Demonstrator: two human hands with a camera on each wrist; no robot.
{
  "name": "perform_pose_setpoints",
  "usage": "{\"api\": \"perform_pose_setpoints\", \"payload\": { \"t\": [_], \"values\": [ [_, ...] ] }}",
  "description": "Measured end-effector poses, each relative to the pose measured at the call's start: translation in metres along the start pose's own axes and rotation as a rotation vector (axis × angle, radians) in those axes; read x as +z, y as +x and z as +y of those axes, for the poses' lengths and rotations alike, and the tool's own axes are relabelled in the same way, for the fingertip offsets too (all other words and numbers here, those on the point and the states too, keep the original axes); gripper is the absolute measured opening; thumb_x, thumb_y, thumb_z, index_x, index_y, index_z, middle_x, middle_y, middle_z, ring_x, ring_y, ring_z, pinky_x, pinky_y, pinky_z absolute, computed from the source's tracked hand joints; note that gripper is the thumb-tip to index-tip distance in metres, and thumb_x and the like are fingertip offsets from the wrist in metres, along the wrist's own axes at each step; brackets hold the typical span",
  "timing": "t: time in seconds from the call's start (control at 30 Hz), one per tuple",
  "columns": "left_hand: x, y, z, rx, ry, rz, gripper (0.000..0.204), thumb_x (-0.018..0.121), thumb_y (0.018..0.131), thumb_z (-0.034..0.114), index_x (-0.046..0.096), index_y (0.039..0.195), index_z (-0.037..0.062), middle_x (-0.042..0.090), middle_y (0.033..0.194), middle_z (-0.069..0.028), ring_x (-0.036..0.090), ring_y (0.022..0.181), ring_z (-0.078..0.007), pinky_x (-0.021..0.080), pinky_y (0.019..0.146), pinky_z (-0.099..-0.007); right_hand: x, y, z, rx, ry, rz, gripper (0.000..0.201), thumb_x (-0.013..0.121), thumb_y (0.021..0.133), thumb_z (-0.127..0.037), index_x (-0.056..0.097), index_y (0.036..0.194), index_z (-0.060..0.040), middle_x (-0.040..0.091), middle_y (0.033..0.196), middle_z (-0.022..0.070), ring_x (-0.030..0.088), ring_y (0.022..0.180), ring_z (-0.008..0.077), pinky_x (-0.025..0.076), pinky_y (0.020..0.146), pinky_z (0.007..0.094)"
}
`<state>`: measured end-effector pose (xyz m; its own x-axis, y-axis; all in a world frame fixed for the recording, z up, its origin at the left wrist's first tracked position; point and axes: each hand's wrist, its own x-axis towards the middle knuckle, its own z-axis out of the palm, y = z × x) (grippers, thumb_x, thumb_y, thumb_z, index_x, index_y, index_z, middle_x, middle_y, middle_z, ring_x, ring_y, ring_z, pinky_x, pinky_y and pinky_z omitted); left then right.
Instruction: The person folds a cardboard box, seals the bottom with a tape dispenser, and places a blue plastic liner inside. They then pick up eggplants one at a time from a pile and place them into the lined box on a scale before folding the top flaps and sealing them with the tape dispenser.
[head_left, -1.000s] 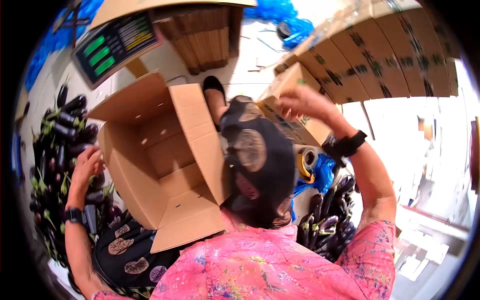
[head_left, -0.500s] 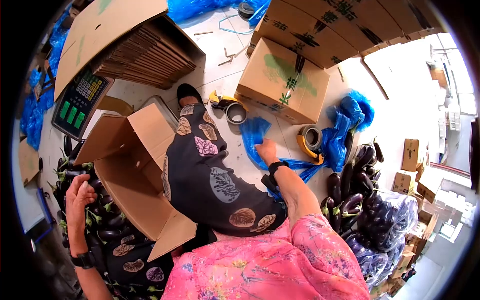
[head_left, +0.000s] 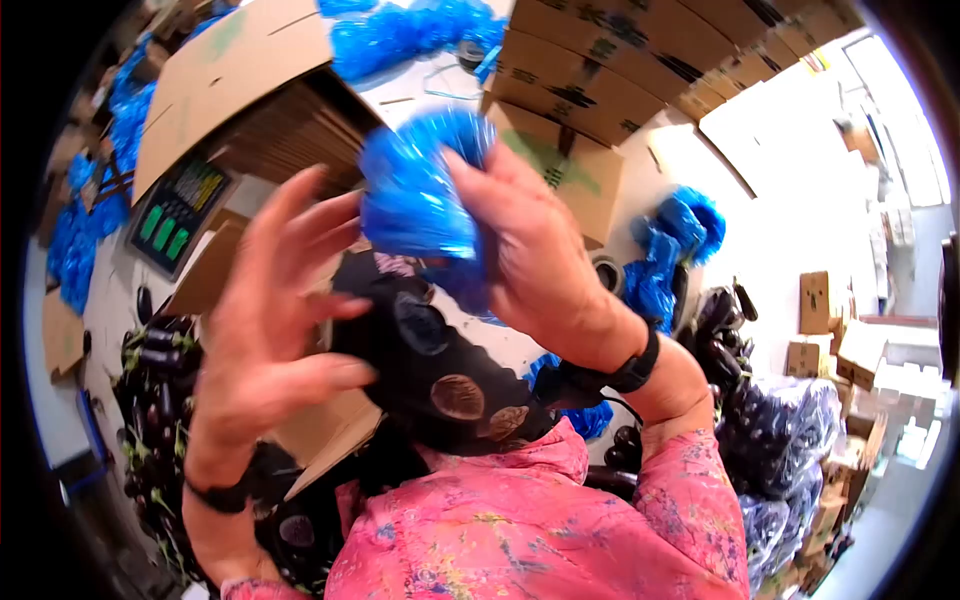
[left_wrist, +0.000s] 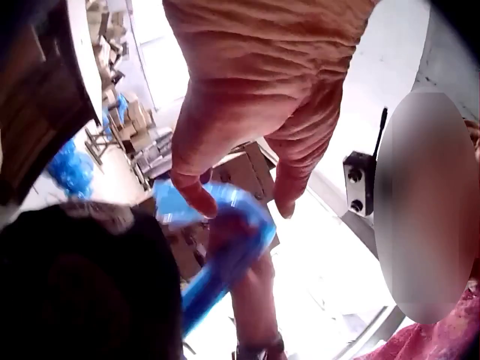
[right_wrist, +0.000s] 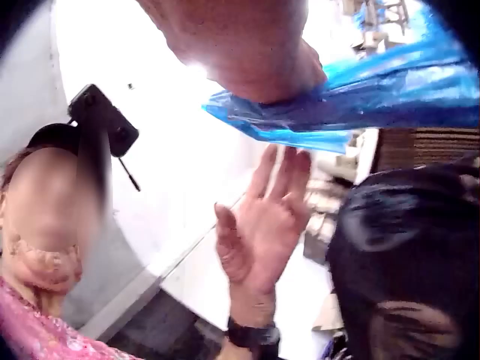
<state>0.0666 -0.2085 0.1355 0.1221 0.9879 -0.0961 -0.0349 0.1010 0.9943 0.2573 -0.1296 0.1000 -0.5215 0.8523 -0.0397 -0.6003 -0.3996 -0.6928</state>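
My right hand (head_left: 530,255) grips a bunched blue plastic bag (head_left: 420,190) in front of my chest. Facing it, my left hand (head_left: 265,330) is raised with its fingers spread, blurred by motion and holding nothing. In the right wrist view the bag (right_wrist: 375,94) stretches out sideways from the right hand (right_wrist: 232,45), with the left palm just below it. The left wrist view has the left thumb and fingers parted near the bag (left_wrist: 251,232). Behind the left hand, an open cardboard box (head_left: 325,430) is mostly hidden.
Piles of eggplants (head_left: 160,410) lie at the left and right. A sealed carton (head_left: 560,165) stands ahead, before stacked cartons (head_left: 580,70). Another blue bag (head_left: 680,235) lies at the right. A scale display (head_left: 175,215) and folded cardboard (head_left: 300,145) are at the back left.
The right hand went down to the blue plastic on the floor and has lifted a bag to chest height. My left hand has come from beside the open box towards it.
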Motion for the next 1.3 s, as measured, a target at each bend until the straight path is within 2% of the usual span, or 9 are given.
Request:
{"api": "perform_pose_setpoints", "payload": {
  "t": [0.2,0.37,0.43,0.5,0.53,0.63,0.73,0.93,1.3],
  "values": [
    [-0.005,-0.015,0.039,-0.390,0.279,-0.208,0.028,0.080,0.081,0.014,0.072,0.107,0.0041,0.070,0.094,-0.0027,0.065,0.086,-0.0107,0.052,0.078,-0.0262,0.107,0.041,-0.017,-0.081,-0.244,-0.278,0.026,0.052,0.103,-0.022,0.061,0.110,0.0005,0.066,0.091,0.0045,0.064,0.084,0.0111,0.054,0.078,0.0287],
    [-0.102,-0.082,0.001,-0.188,0.139,0.005,0.018,0.069,0.091,0.009,0.071,0.106,0.0006,0.072,0.086,-0.0040,0.066,0.078,-0.0088,0.049,0.070,-0.0233,0.131,0.072,-0.041,-0.096,-0.209,-0.281,0.027,0.042,0.102,-0.018,0.064,0.101,-0.0023,0.064,0.080,0.0051,0.062,0.068,0.0138,0.051,0.063,0.0261],
    [-0.145,-0.110,-0.016,-0.277,0.399,0.078,0.016,0.068,0.089,0.012,0.073,0.102,0.0032,0.069,0.087,-0.0004,0.063,0.080,-0.0074,0.049,0.074,-0.0229,0.089,0.117,-0.044,-0.120,-0.224,-0.575,0.024,0.051,0.104,-0.019,0.064,0.111,0.0000,0.071,0.099,0.0064,0.069,0.090,0.0162,0.056,0.083,0.0297],
    [-0.177,-0.134,-0.056,-0.324,0.477,0.080,0.017,0.067,0.088,0.014,0.072,0.101,0.0029,0.068,0.084,-0.0011,0.062,0.079,-0.0072,0.049,0.074,-0.0238,0.091,0.131,-0.022,-0.075,-0.035,-0.350,0.024,0.050,0.104,-0.017,0.062,0.115,0.0004,0.071,0.106,0.0104,0.069,0.096,0.0209,0.056,0.089,0.0361],
    [-0.187,-0.140,-0.073,-0.385,0.612,0.019,0.021,0.069,0.087,0.018,0.072,0.100,0.0021,0.070,0.082,-0.0069,0.065,0.079,-0.0138,0.051,0.075,-0.0288,0.101,0.128,-0.006,-0.038,-0.016,-0.609,0.024,0.050,0.104,-0.018,0.061,0.118,-0.0008,0.069,0.111,0.0105,0.067,0.102,0.0218,0.053,0.095,0.0417],
    [-0.178,-0.136,-0.091,-0.526,0.966,-0.288,0.042,0.071,0.084,0.026,0.066,0.118,0.0017,0.072,0.102,-0.0210,0.068,0.097,-0.0338,0.052,0.087,-0.0403,0.112,0.121,0.029,-0.040,-0.153,-0.470,0.021,0.061,0.098,-0.014,0.063,0.116,-0.0034,0.070,0.106,0.0063,0.065,0.099,0.0192,0.049,0.092,0.0365],
    [-0.182,-0.130,-0.108,-0.087,0.903,-0.107,0.061,0.072,0.084,0.024,0.053,0.136,-0.0004,0.066,0.122,-0.0192,0.063,0.111,-0.0265,0.051,0.095,-0.0394,0.111,0.099,0.059,0.041,-0.416,-0.520,0.023,0.061,0.097,-0.009,0.065,0.119,-0.0053,0.069,0.109,0.0032,0.063,0.102,0.0153,0.049,0.093,0.0324],
    [-0.156,-0.110,-0.045,0.041,-0.384,0.280,0.057,0.075,0.090,0.027,0.054,0.139,0.0064,0.063,0.130,-0.0097,0.061,0.116,-0.0183,0.052,0.097,-0.0362,0.105,0.071,0.111,0.140,-0.761,-0.693,0.032,0.054,0.100,-0.004,0.063,0.130,-0.0021,0.066,0.116,-0.0012,0.056,0.107,0.0076,0.046,0.097,0.0262],
    [-0.132,-0.135,-0.060,0.239,-0.417,0.695,0.014,0.067,0.094,0.008,0.068,0.107,0.0049,0.071,0.100,-0.0022,0.066,0.088,-0.0099,0.056,0.082,-0.0285,0.078,0.043,0.117,-0.010,-0.696,-0.272,0.009,0.072,0.092,-0.006,0.063,0.093,-0.0044,0.065,0.088,-0.0026,0.057,0.077,0.0030,0.045,0.070,0.0179]
  ]
}}
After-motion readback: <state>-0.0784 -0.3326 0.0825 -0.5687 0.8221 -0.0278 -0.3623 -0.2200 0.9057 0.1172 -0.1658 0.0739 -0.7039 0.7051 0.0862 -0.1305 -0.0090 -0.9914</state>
